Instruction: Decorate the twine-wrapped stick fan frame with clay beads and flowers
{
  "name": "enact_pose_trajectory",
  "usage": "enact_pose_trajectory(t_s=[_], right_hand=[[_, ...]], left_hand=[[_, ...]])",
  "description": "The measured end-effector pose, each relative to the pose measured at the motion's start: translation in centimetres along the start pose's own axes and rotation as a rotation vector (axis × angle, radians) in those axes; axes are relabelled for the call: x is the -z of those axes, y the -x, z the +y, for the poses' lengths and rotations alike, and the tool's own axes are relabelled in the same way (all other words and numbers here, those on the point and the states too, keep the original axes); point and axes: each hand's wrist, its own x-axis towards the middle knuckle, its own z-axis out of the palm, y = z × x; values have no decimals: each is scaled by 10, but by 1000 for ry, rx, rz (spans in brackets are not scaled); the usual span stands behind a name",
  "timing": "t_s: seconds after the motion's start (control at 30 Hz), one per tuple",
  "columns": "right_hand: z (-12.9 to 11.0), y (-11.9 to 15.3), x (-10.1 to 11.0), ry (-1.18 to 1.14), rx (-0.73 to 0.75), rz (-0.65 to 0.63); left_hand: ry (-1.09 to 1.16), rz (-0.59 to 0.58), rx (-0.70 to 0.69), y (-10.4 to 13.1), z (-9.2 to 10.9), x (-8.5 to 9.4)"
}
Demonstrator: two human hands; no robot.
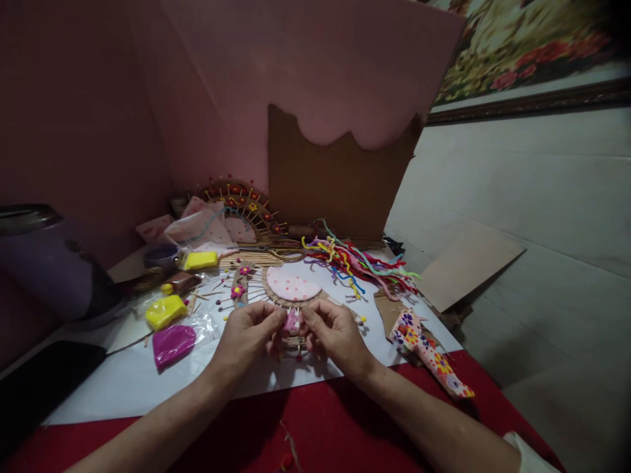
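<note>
At the near middle of the white sheet, my left hand and my right hand face each other with bent fingers. Between them is a small pink piece, pinched at its two sides. Just beyond my fingers lies a half-round cardboard craft with a pink dotted face and thin sticks fanning out from its edge. A cardboard strip with pink flowers stands at its left. Part of the craft beneath my hands is hidden.
Yellow clay and magenta clay in wrappers lie left. Colourful pipe cleaners and scissors are behind. A patterned wrapped piece lies right, a large purple container at far left. Cut cardboard stands at the back.
</note>
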Motion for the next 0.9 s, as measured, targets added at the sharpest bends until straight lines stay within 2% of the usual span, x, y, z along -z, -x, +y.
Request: enact_pose_trajectory(t_s=[0.17,0.3,0.5,0.73,0.8,0.9], right_hand=[[-4,1,-2,-20,-30,0],[-3,2,-2,46,20,13],[-3,1,-1,112,54,13],[-5,7,-1,428,238,67],[-3,6,-1,401,212,59],[1,3,-1,247,93,-43]], left_hand=[[54,0,45,0,0,1],[72,9,33,0,-1,2],[125,-95,58,-2,-3,1],[115,-134,50,-4,-11,2],[134,-147,73,-5,-13,3],[212,-158,127,-5,-15,4]])
